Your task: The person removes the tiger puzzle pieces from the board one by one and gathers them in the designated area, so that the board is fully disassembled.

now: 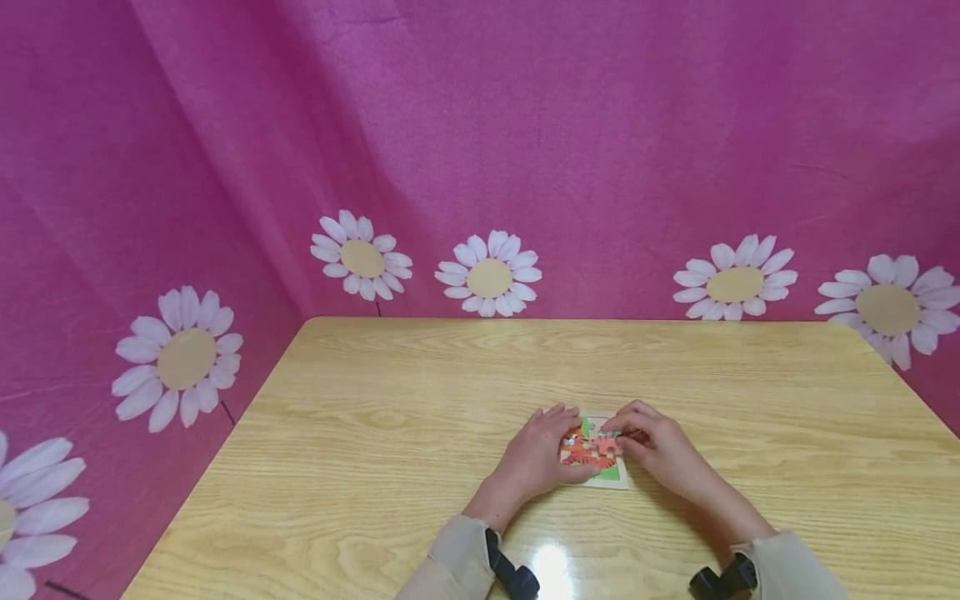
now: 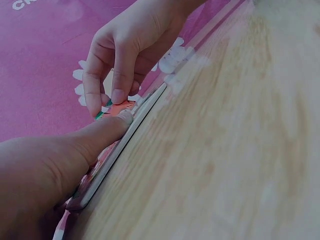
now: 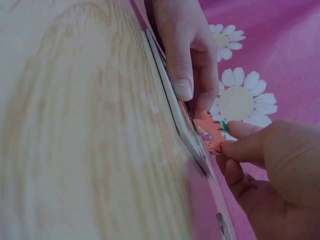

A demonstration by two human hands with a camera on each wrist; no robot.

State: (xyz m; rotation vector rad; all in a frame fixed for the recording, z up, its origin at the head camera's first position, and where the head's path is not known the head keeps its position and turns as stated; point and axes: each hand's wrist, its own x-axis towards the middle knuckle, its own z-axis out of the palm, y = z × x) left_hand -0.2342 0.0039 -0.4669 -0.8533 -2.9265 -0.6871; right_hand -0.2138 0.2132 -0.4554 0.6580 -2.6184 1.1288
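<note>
A flat jigsaw board (image 1: 623, 478) with a pale border and an orange striped animal on green lies on the table. My left hand (image 1: 532, 454) rests across its left side, fingers at the far edge and the thumb stretched along the near part. My right hand (image 1: 663, 450) is at the board's right side. It pinches an orange, black-striped puzzle piece (image 3: 214, 132) with a green edge between thumb and fingertips. The piece is tilted above the board, close to the left hand's fingers. Part of the picture is hidden beneath the left hand.
The light wood-grain table (image 1: 375, 450) extends around the board on all sides. A magenta cloth (image 1: 562, 150) with large white daisies hangs behind and to the left. Black wrist devices (image 1: 513, 571) sit at both beige cuffs.
</note>
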